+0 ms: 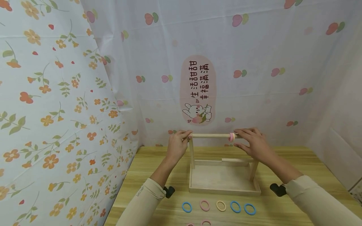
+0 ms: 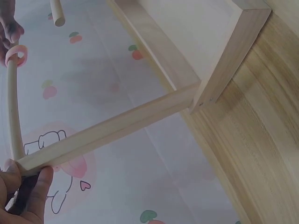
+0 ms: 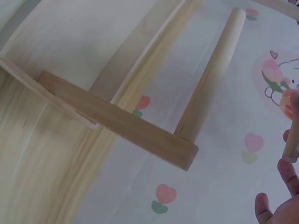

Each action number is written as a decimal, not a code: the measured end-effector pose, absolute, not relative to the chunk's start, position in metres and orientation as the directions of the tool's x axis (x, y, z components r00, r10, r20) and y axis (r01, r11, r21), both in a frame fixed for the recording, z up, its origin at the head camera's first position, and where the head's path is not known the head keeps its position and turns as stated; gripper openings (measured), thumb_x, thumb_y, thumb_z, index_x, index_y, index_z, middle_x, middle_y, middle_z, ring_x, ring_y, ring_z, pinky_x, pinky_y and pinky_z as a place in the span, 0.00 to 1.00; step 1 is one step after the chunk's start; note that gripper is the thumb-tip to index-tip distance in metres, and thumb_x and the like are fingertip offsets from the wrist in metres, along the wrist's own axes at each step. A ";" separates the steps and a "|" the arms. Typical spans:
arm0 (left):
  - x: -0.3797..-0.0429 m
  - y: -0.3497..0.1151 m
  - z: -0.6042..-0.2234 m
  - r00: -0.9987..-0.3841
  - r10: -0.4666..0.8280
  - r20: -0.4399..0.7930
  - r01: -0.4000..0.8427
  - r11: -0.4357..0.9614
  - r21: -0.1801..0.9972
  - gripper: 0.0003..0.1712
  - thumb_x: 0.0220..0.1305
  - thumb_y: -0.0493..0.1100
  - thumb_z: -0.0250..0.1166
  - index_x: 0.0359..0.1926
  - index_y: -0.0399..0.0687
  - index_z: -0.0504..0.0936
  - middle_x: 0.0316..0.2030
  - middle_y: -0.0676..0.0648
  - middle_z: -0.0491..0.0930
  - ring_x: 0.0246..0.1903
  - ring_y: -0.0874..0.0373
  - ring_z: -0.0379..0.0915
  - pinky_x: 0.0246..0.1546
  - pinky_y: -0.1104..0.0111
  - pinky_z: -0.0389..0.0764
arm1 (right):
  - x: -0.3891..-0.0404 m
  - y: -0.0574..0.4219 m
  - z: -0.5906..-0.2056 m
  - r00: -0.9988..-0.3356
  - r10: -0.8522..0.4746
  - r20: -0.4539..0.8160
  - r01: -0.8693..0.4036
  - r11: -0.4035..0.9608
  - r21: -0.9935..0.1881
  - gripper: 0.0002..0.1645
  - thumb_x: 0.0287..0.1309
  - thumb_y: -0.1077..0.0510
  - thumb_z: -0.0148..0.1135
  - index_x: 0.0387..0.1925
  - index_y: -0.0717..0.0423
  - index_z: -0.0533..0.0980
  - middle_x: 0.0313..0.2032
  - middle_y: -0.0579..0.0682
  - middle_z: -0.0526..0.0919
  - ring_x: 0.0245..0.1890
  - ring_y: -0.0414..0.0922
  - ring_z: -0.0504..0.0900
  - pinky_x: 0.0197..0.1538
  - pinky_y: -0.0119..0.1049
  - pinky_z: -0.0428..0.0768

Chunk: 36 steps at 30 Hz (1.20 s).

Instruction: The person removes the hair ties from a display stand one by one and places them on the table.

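A wooden rack has a shallow tray base (image 1: 224,191) and an upright post on each side. My left hand (image 1: 178,144) pinches the top of the left post (image 2: 107,128), where a round wooden rod (image 1: 210,135) joins it. Pink and pale yellow rings (image 1: 232,137) sit on this rod near its right end. My right hand (image 1: 253,142) reaches over that end, fingers against the rod beside the rings, thumb apart below. In the right wrist view, the right post (image 3: 117,121) carries a second rod (image 3: 212,74), separate from the ringed one.
Loose rings lie on the wooden table (image 1: 147,175) before the rack: a blue ring (image 1: 187,207), a pink ring (image 1: 205,205), a yellow ring (image 1: 221,206) and several others. Dark objects (image 1: 278,190) show by both wrists. Patterned cloth (image 1: 158,94) hangs behind.
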<state>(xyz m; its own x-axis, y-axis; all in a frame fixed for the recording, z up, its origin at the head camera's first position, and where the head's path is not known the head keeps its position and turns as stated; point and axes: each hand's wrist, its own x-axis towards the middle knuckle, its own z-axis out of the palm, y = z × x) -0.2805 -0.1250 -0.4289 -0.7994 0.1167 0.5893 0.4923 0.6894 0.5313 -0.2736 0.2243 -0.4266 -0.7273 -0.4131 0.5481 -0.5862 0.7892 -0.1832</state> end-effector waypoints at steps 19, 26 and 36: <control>-0.279 -0.123 -0.426 -0.799 0.120 0.589 0.486 0.705 0.516 0.18 0.77 0.46 0.69 0.58 0.42 0.93 0.49 0.39 0.93 0.35 0.50 0.89 0.36 0.62 0.90 | -0.279 0.217 -0.428 -0.681 -0.371 0.632 -0.621 0.750 -0.229 0.30 0.59 0.62 0.83 0.64 0.55 0.86 0.55 0.60 0.92 0.54 0.62 0.78 0.48 0.76 0.73; -0.280 -0.124 -0.430 -0.797 0.125 0.591 0.490 0.705 0.513 0.17 0.77 0.46 0.69 0.58 0.43 0.93 0.49 0.38 0.93 0.31 0.52 0.88 0.32 0.68 0.85 | -0.278 0.217 -0.429 -0.680 -0.372 0.632 -0.617 0.755 -0.219 0.32 0.60 0.62 0.83 0.65 0.55 0.85 0.56 0.60 0.91 0.55 0.63 0.78 0.48 0.75 0.74; -0.281 -0.124 -0.428 -0.804 0.118 0.582 0.480 0.706 0.520 0.17 0.78 0.46 0.69 0.58 0.43 0.93 0.49 0.39 0.93 0.32 0.52 0.88 0.31 0.70 0.83 | -0.282 0.214 -0.428 -0.674 -0.364 0.643 -0.628 0.741 -0.238 0.29 0.58 0.63 0.84 0.62 0.55 0.88 0.54 0.59 0.93 0.54 0.62 0.80 0.52 0.78 0.74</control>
